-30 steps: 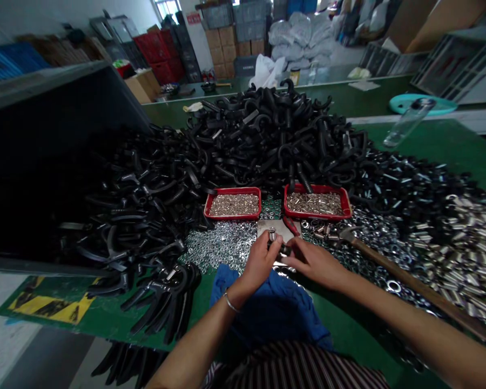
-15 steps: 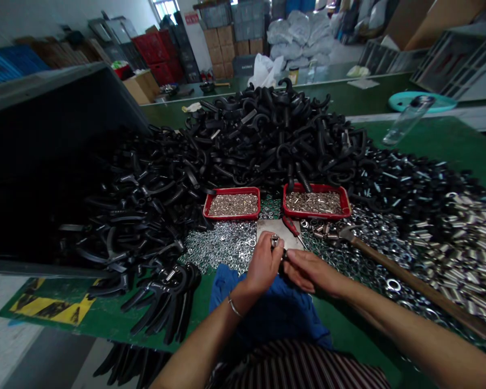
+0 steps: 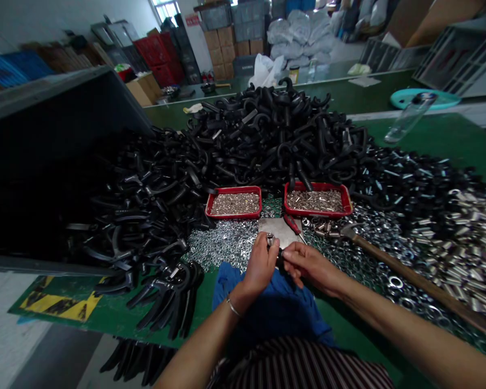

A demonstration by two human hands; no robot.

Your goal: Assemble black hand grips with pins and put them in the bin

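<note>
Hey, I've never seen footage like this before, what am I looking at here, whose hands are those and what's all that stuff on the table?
There is no machine here: a person wears a camera on the head, so the one view looks forward and down at their own two hands. The left hand and right hand meet over a blue cloth and pinch a small metal part between them; what exactly it is cannot be made out. On the green table lies a big heap of black plastic pieces, two red trays of small metal bits, loose shiny washers, a hammer at the right and a flat metal plate just beyond the hands.
</note>
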